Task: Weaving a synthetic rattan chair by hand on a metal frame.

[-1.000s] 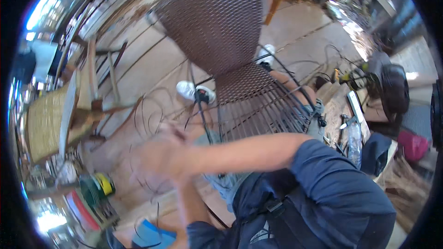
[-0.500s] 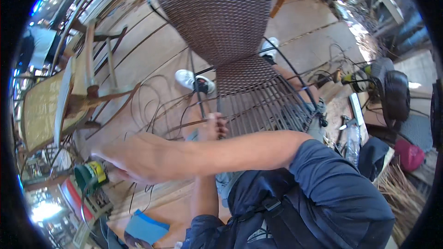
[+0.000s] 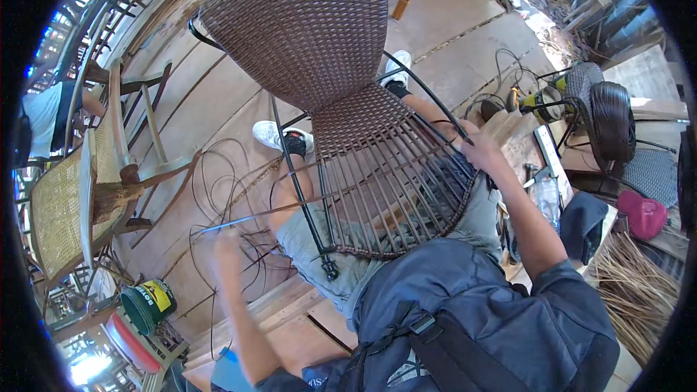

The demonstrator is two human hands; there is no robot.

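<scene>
A brown woven chair (image 3: 319,36) with a black metal frame rests against my lap, its backrest pointing away from me. The far part of the seat is closely woven; nearer me, only spaced lengthwise strands (image 3: 392,203) span it. A long, thin weaving strand (image 3: 290,207) crosses these and runs out past the left side of the frame. My right hand (image 3: 483,151) is closed around the right side rail, where the strand reaches the edge; its fingertips are partly hidden. My left hand (image 3: 227,247), smeared by motion, is beside the strand's left end; its grip is unclear.
Loose strands (image 3: 232,167) lie coiled on the floor at left. A wooden chair with cane panels (image 3: 62,210) and a green tub (image 3: 149,305) stand farther left. At right are a hammer (image 3: 534,173), a dark cap (image 3: 583,226) and a bundle of dry strips (image 3: 628,294).
My right arm, which reached across to the left, has swung back to the right rail. My left hand has moved from the frame out to the left. The chair shifted slightly left in view.
</scene>
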